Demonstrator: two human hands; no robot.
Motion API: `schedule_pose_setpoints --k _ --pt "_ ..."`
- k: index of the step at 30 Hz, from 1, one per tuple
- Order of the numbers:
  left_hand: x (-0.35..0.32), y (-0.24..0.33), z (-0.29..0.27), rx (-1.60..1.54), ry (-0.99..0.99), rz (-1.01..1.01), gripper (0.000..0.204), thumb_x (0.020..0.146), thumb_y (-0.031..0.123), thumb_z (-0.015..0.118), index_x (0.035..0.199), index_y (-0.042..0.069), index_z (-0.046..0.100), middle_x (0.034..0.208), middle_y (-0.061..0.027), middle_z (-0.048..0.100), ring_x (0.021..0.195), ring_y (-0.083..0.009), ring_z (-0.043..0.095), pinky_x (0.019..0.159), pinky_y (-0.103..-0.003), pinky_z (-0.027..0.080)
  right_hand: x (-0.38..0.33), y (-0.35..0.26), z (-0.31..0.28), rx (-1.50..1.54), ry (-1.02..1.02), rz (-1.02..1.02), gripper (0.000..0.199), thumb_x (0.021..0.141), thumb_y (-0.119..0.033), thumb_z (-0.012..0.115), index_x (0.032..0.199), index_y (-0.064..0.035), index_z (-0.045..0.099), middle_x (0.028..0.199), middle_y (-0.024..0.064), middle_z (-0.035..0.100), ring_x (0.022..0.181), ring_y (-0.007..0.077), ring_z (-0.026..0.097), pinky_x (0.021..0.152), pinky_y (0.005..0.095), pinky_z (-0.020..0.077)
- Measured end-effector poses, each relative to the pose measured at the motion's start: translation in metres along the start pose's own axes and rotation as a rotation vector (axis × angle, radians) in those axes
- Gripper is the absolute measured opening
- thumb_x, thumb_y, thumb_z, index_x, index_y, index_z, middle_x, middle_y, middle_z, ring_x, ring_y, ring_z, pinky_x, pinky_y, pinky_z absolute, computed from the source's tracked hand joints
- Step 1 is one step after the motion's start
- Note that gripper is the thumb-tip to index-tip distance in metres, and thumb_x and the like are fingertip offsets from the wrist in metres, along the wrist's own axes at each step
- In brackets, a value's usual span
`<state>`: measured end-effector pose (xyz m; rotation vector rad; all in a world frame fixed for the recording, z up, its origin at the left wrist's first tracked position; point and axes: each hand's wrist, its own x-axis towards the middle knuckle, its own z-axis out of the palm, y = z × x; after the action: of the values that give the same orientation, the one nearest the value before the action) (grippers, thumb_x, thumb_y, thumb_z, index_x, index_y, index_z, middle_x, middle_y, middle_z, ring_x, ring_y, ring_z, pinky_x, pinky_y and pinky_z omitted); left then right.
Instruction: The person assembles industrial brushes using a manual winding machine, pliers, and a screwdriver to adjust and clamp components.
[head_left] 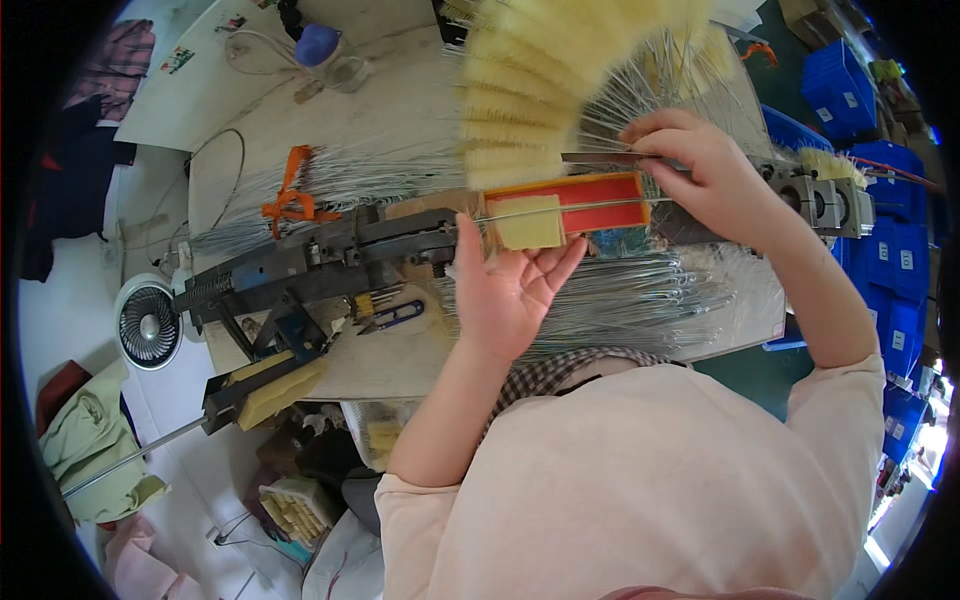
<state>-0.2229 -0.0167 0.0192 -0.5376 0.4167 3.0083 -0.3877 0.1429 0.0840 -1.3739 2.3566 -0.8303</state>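
Observation:
My left hand [508, 298] is palm up with thumb and fingers apart. Its thumb is beside the end of a dark metal machine [390, 240], and its fingertips are by the lower edge of a red tray [610, 205] with an orange rim. A pale yellow bristle bundle [530, 224] lies in the tray, with a thin metal rod [590, 206] running across it. My right hand [690, 165], above the tray's right end, pinches a thin flat dark strip [605, 157]. The strip reaches left toward a large fan of yellow bristles [530, 80] on wire stems.
Bundles of bare wires [640, 300] lie in front of the tray, with more behind the machine. Blue-handled snips [395, 315] and an orange strap [295, 195] are near it. A fan [150, 325] stands left; blue bins [838, 88] stack at right.

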Motion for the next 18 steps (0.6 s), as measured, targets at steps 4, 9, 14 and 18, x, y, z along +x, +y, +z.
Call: schedule_pose_setpoints --k 4,9,14,18 --pt "-0.002 0.002 -0.005 0.006 -0.041 0.032 0.085 0.082 0.069 0.026 0.134 0.002 0.026 0.132 -0.0135 0.039 0.123 -0.0286 0.036 0.106 -0.044 0.024 -0.011 -0.035 0.02 -0.163 0.095 -0.262 0.025 0.066 -0.005 0.061 0.09 -0.0113 0.062 0.081 0.0051 0.053 0.081 0.0236 0.051 0.07 0.0356 0.0397" --pt "0.0 0.003 -0.016 -0.2 -0.241 -0.046 0.083 0.083 0.069 0.02 0.134 0.004 0.029 0.132 -0.0148 0.04 0.121 -0.0315 0.04 0.103 -0.048 0.026 -0.009 -0.042 0.045 -0.376 0.116 -0.287 0.025 0.064 -0.013 0.064 0.088 -0.0201 0.062 0.075 -0.004 0.051 0.079 0.0152 0.049 0.074 0.0339 0.033" --pt "-0.002 0.005 -0.007 -0.056 -0.114 -0.035 0.086 0.082 0.07 0.027 0.135 0.003 0.026 0.136 -0.017 0.035 0.124 -0.0365 0.035 0.105 -0.051 0.02 0.01 -0.032 0.035 -0.437 0.148 -0.299 0.021 0.066 -0.014 0.065 0.086 -0.0206 0.062 0.075 -0.0052 0.051 0.078 0.0153 0.049 0.079 0.0359 0.033" --pt "0.0 0.006 -0.005 -0.013 -0.119 -0.02 0.084 0.083 0.068 0.026 0.136 0.002 0.024 0.138 -0.0166 0.033 0.125 -0.0387 0.033 0.106 -0.051 0.019 0.001 -0.02 0.023 -0.464 0.066 -0.301 0.02 0.066 -0.014 0.065 0.085 -0.0199 0.062 0.074 -0.0043 0.05 0.079 0.0155 0.05 0.082 0.0376 0.034"
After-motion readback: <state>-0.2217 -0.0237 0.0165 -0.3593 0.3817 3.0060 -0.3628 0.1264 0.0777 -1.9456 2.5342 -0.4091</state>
